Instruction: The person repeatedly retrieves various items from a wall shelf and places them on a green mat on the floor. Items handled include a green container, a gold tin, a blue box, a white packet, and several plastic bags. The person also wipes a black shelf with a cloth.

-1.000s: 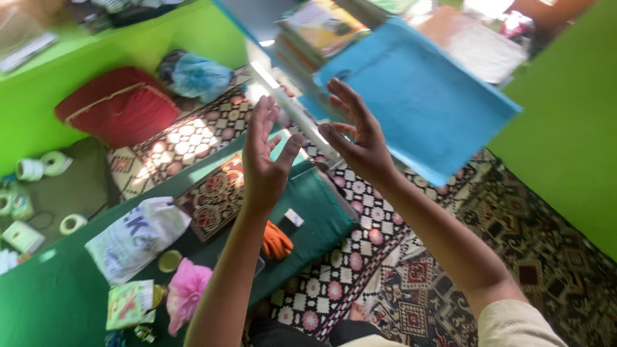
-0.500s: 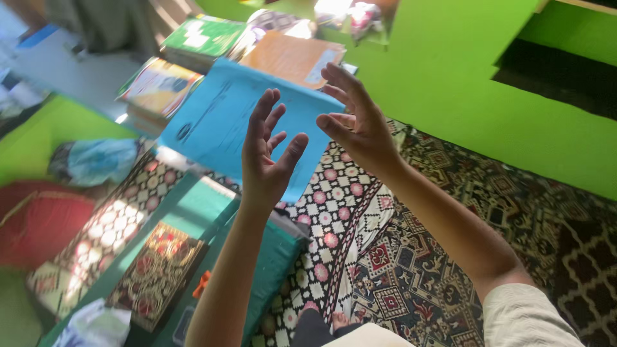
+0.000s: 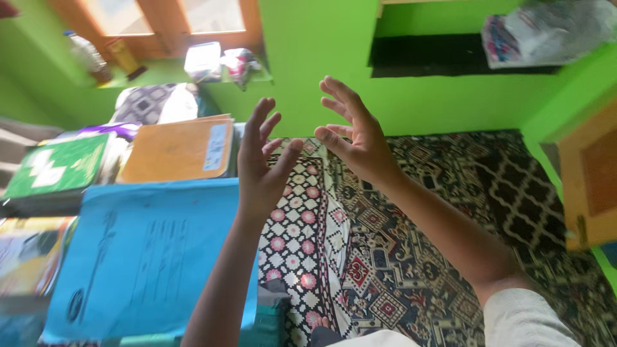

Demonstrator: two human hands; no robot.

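Sleeve: pale cloth (image 3: 524, 321) at the lower right edge, covering the right upper arm.
Blue folder: the nearest thing to the hands, a flat blue folder (image 3: 154, 250) lying low on the left, below and left of the left hand; its long axis runs from the lower left edge up toward the middle, its top edge facing the orange folder.
Left hand: raised (image 3: 262, 164), fingers spread and pointing up, palm turned toward the other hand, holding nothing.
Right hand: raised (image 3: 357, 135) just beside the left, apart from it, fingers spread and slightly curled, empty.
Carpet: patterned dark carpet (image 3: 443, 193) under the right forearm, with a white mat of pink flowers (image 3: 299, 225) between the arms.
Orange folder: lies (image 3: 177, 151) just past the blue one, a pale label on its right part.
Green book: left (image 3: 54, 167) of the orange folder.
Wall: bright green (image 3: 308, 51), with a dark recess (image 3: 443, 54) holding a plastic-wrapped bundle (image 3: 546, 29).
Window sill: far left (image 3: 160, 67), small items on it, blurred.
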